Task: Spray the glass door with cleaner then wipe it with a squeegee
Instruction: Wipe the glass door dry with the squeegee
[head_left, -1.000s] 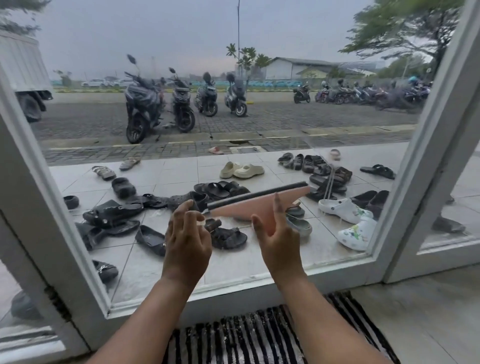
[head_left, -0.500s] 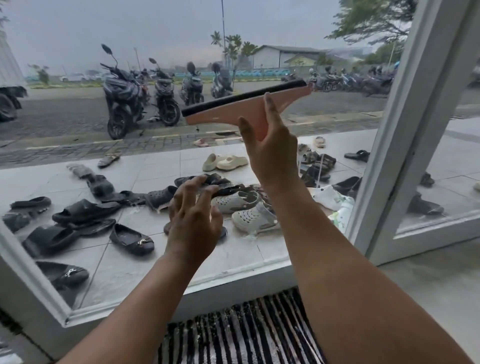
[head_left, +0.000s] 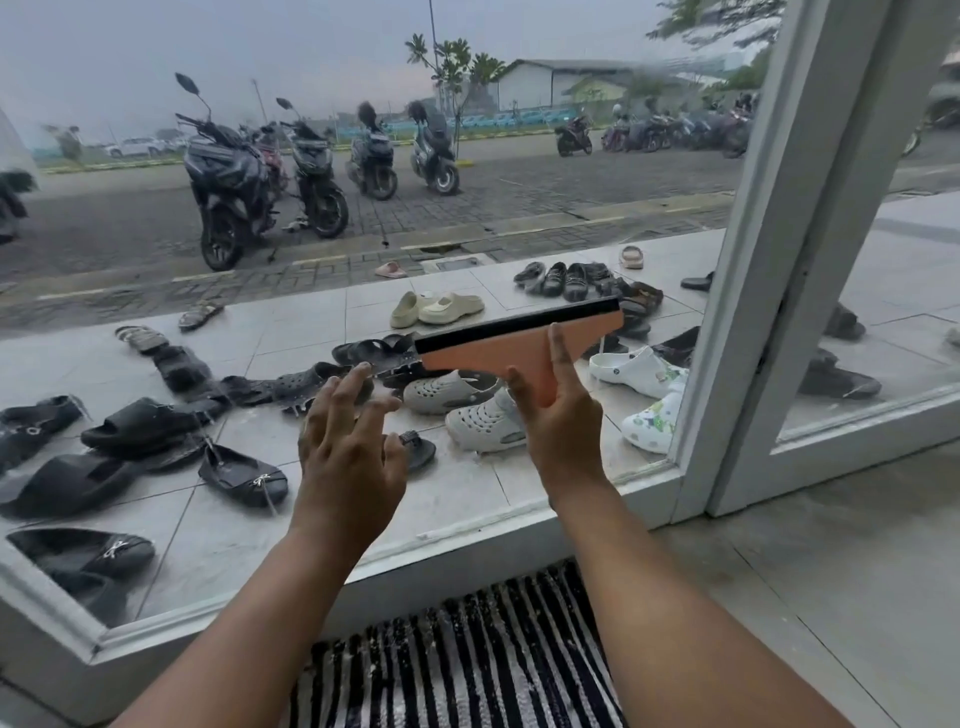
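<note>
An orange squeegee (head_left: 498, 348) with a black rubber blade lies tilted against the lower part of the glass door (head_left: 322, 171), blade edge up. My right hand (head_left: 563, 415) grips its short handle, index finger stretched up along it. My left hand (head_left: 350, 441) hovers just left of and below the blade's left end, fingers spread and loosely bent, holding nothing. Wet streaks show on the upper right of the pane. No spray bottle is in view.
The door's white frame (head_left: 753, 270) runs up the right side and its bottom rail (head_left: 467, 535) crosses below my hands. A black-and-white striped mat (head_left: 467, 654) lies at the threshold. Outside the glass are several shoes and parked scooters.
My right hand has pulled the squeegee down the glass from its high position half a second ago to the lower pane. My left hand stayed low with fingers spread.
</note>
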